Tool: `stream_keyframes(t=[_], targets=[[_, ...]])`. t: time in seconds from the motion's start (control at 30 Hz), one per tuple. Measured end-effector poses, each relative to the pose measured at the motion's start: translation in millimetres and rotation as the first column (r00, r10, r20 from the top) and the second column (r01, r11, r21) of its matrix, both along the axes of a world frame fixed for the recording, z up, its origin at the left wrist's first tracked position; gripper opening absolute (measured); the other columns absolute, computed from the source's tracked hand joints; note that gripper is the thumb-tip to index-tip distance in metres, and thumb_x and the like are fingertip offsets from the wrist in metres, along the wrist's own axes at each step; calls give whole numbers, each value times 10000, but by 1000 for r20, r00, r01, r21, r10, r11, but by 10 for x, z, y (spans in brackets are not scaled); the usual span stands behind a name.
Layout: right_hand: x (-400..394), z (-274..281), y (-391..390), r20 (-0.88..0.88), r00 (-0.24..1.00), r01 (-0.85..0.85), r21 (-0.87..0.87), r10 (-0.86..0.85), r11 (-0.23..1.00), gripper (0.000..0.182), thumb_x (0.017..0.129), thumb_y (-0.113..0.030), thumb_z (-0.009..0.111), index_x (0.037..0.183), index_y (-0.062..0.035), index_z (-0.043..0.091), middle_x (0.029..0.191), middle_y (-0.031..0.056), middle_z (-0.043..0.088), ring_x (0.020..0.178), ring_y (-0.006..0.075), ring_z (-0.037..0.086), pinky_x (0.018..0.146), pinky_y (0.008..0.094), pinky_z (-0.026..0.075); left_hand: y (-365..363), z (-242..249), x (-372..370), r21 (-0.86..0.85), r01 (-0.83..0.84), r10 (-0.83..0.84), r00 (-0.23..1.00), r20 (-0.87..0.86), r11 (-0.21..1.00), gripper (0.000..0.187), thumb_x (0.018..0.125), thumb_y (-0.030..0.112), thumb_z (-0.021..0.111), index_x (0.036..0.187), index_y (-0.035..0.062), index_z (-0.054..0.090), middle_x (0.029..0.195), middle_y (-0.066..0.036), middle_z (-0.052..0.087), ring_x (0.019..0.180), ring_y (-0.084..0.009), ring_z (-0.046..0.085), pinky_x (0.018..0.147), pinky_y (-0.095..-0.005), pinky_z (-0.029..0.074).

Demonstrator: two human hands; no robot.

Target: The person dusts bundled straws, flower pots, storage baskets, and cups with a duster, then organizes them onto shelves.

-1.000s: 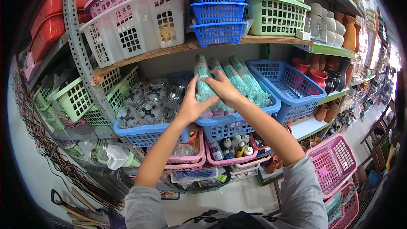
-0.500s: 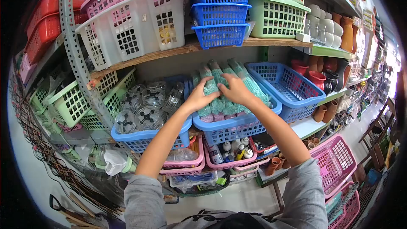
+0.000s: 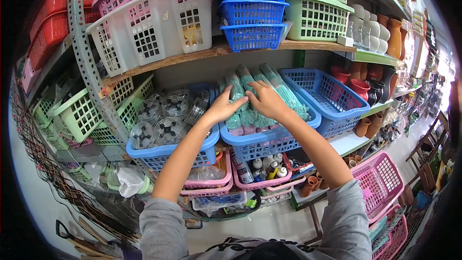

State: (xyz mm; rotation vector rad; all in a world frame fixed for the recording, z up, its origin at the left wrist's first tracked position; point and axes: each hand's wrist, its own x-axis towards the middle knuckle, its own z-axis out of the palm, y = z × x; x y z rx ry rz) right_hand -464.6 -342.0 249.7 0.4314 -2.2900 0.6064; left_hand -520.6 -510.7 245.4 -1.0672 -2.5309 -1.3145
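Long clear-plastic packets of teal-green pieces [image 3: 289,97], some showing pinkish ends, lie side by side in a light-blue basket [image 3: 262,145]. My left hand [image 3: 225,108] curves over a packet on the left of the pile, its thumb stretched toward the middle. Close beside it, my right hand [image 3: 267,102] rests around the middle packets, with its thumb nearly meeting the left one. Both hands touch the packets, and some fingertips are hidden between them. What exactly the packets contain is too small to make out.
To the left stands a blue basket of clear round plastic containers [image 3: 171,132]. Another blue basket [image 3: 332,110] is on the right. A wooden shelf [image 3: 192,59] with stacked baskets runs above. Lower down, pink baskets [image 3: 262,185] hold bottles; red and black pots [image 3: 360,89] sit further right.
Both hands stay on the packets, with slight shifts of the fingers; the right fingers sit a little lower and closer in. The view has shifted slightly.
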Motion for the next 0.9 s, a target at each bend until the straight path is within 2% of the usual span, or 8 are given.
stream_keyframes(t=[0.07,0.13,0.27,0.33,0.57,0.63,0.77,0.9], targets=[[27,6,1,-58,998,6,26,-5,1000,337,837,-241,483,1027,34,519,932,218,552,834,383,550,713,451,446,-21,37,43,-11,-12,12,1000,-26,1000,791,797,456,544,1313,-58,235,1353,-257,248,1273,-325,239,1031,-357,213],[52,24,13,-62,998,19,60,-15,998,338,836,-244,486,1029,31,522,943,209,555,835,375,554,711,446,450,-49,61,90,-47,-58,46,975,-217,997,686,821,412,519,1292,-38,302,1333,-251,295,1263,-329,265,1025,-365,230],[74,19,22,-98,995,38,120,-26,992,345,830,-253,497,1034,23,529,965,182,563,847,350,561,716,428,456,-84,55,128,-39,-53,38,948,-316,998,563,854,372,462,1262,-7,372,1310,-221,352,1252,-329,288,1016,-407,242],[104,26,21,-89,995,43,121,-32,992,348,828,-253,500,1040,21,529,983,180,562,868,346,557,736,425,450,-78,108,245,-134,-196,124,900,-417,971,494,881,345,404,1249,15,396,1295,-194,386,1246,-325,299,1004,-449,247],[272,59,-7,-78,996,43,116,-34,992,362,830,-252,499,1082,8,522,1120,189,515,1001,339,510,859,438,381,-79,204,521,-126,-178,100,877,-470,976,487,876,338,408,1244,17,403,1287,-186,397,1237,-326,314,1004,-471,240],[368,68,-11,-112,994,36,140,-20,989,366,826,-249,501,1093,1,515,1142,190,499,1024,338,494,873,435,369,-71,214,636,-120,-140,50,829,-558,983,487,864,315,444,1233,-1,409,1269,-191,415,1221,-325,338,1006,-459,247],[799,76,-74,-183,983,1,168,30,986,367,801,-219,531,1106,-18,498,1184,183,463,1062,344,456,901,425,345,-96,142,1001,-68,-33,-13,805,-593,997,456,838,260,504,1198,-15,447,1234,-194,450,1187,-326,385,1010,-427,263],[1358,-146,-173,-156,984,-70,103,86,992,349,754,-145,576,1073,-24,502,1084,167,488,978,347,471,865,417,361,-244,-88,1505,-9,99,-92,878,-469,995,426,807,193,543,1176,-9,472,1205,-192,477,1155,-324,426,982,-393,318]])
